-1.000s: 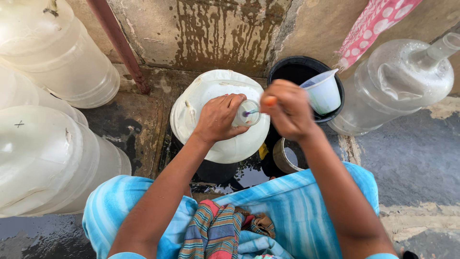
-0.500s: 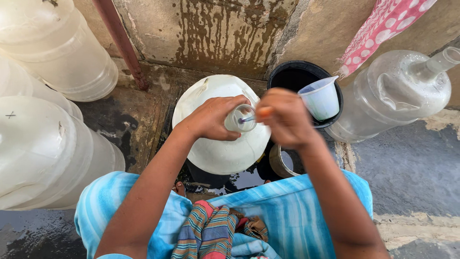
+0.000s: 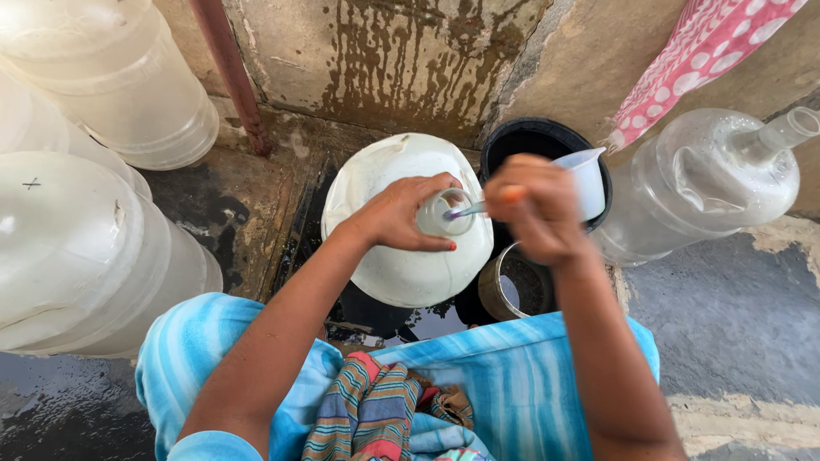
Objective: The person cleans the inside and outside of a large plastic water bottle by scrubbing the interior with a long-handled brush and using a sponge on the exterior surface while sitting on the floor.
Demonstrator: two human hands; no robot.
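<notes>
A large translucent white water jug [image 3: 401, 265] stands upright on the wet floor in front of me. My left hand [image 3: 401, 213] is wrapped around its neck. My right hand [image 3: 534, 209] grips a thin brush handle [image 3: 465, 211] whose end goes into the jug's mouth; the brush head is hidden inside. Just behind my right hand, a white plastic cup [image 3: 589, 175] sits at the rim of a black bucket [image 3: 534, 141].
Several big translucent jugs [image 3: 77, 248] lie stacked on the left. Another clear jug [image 3: 709, 183] lies on its side at right, under a pink dotted cloth [image 3: 692, 60]. A small round tin [image 3: 517, 290] sits by the bucket. A stained wall and a red pipe [image 3: 226, 68] are behind.
Both hands have stayed on the jug's mouth; my right hand has shifted slightly with the brush handle. The view has moved a little.
</notes>
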